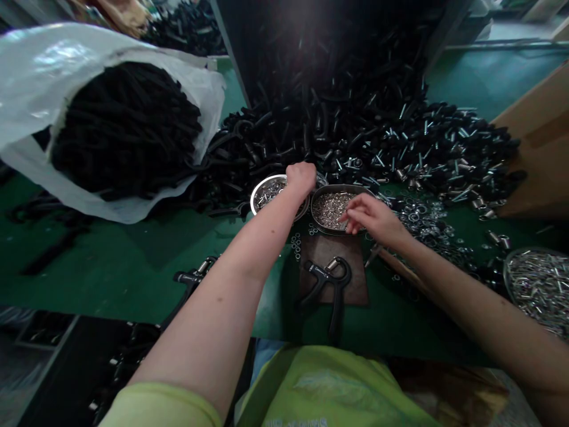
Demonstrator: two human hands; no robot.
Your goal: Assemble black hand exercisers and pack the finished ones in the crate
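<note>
My left hand (pixel 302 179) is curled over the right rim of a round silver bowl (pixel 255 204) of metal pieces. Its fingertips point away from me, and what they hold is hidden. Bent over the right side of an oval tin (pixel 326 230) of tiny metal parts is my right hand (pixel 367 216), thumb and fingers drawn together; anything pinched is too small to name. A black hand grip strengthener (pixel 340 284) with a coil spring lies on a brown pad (pixel 358 295) below the tin, touched by neither hand. A tool tip (pixel 372 255) shows below my right wrist.
A white plastic bag (pixel 208 101) of black handles stands at left. Black parts with metal pins (pixel 427 142) are heaped behind the bowls. Loose rings and nuts (pixel 420 219), a cardboard box (pixel 540 148) and a container of metal pins (pixel 540 290) are at right. Another grip strengthener (pixel 189 279) lies by my left forearm.
</note>
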